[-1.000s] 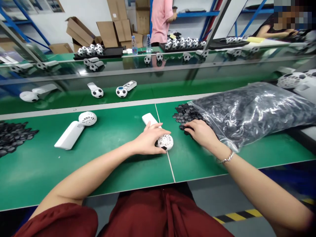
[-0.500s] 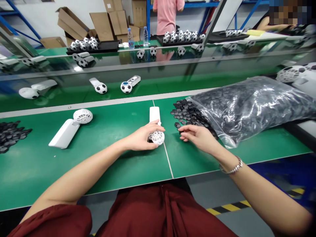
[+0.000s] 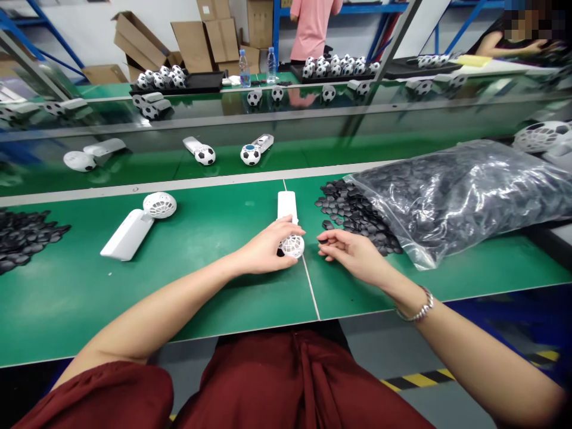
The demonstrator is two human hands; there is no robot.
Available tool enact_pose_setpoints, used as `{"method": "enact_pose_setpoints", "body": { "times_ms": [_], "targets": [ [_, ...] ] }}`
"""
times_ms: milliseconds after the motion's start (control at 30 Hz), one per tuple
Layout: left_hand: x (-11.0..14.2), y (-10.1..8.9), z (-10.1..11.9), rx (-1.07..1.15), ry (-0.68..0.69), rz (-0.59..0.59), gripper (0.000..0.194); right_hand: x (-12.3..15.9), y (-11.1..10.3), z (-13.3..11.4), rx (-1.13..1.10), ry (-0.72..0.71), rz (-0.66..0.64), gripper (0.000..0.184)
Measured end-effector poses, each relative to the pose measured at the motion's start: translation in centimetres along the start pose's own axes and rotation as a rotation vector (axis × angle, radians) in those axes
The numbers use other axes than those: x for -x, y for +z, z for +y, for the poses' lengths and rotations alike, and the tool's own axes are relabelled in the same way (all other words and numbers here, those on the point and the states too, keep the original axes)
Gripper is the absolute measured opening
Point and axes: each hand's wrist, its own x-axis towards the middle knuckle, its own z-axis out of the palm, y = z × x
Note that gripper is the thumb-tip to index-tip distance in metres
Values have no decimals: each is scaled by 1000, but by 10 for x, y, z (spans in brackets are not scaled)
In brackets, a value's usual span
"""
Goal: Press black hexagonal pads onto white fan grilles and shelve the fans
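On the green table a white handheld fan (image 3: 292, 246) lies with its round, grille-patterned head toward me and its handle pointing away. My left hand (image 3: 268, 247) is closed around the left side of that head. To the right of the fan, my right hand (image 3: 351, 253) pinches a small black piece (image 3: 322, 241) between thumb and fingertips, apart from the fan. Just beyond it spreads a pile of black pieces (image 3: 353, 208), spilling beside a clear plastic bag (image 3: 469, 190) full of them.
Another white fan (image 3: 129, 232) lies to the left, near a second black pile (image 3: 27, 238). Behind the table's pale edge runs a conveyor (image 3: 339, 143) carrying several football-patterned fans (image 3: 205, 155). Trays of football-patterned heads (image 3: 339, 64) and a person in pink (image 3: 310, 30) are farther back.
My right hand has drawn slightly away from the black pile, and a black piece now shows in its fingertips. Fans on the conveyor have shifted right. My left hand stays on the fan.
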Motion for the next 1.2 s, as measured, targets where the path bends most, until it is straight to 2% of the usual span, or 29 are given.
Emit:
{"method": "enact_pose_setpoints", "body": {
  "times_ms": [167, 233, 367, 467, 633, 800, 933, 1100, 1200],
  "targets": [
    [1, -5, -1, 10, 15, -31, 50, -1, -1, -7, 397, -366, 178, 14],
    [2, -6, -2, 12, 19, -40, 50, -2, 0, -10, 433, -419, 191, 13],
    [3, -8, -4, 21, 22, -50, 51, -1, 4, -17, 352, -342, 37, 18],
    [3, -7, -4, 22, 24, -39, 50, 3, 8, -20, 345, -357, -45, 20],
    [2, -3, -4, 18, 27, -21, 51, 8, 13, -23, 247, -224, -35, 13],
    [2, 0, -5, 7, 33, -8, 52, 6, 21, -24, 250, -295, 88, 9],
    [1, 2, -7, 21, 39, 11, 51, 3, 29, -24, 106, -191, 27, 7],
    [1, 3, -8, 57, 45, 23, 46, -3, 31, -26, 146, -214, 9, 7],
    [1, 3, -7, 61, 39, 28, 43, -5, 31, -27, 109, -182, 3, 5]
  ]
}}
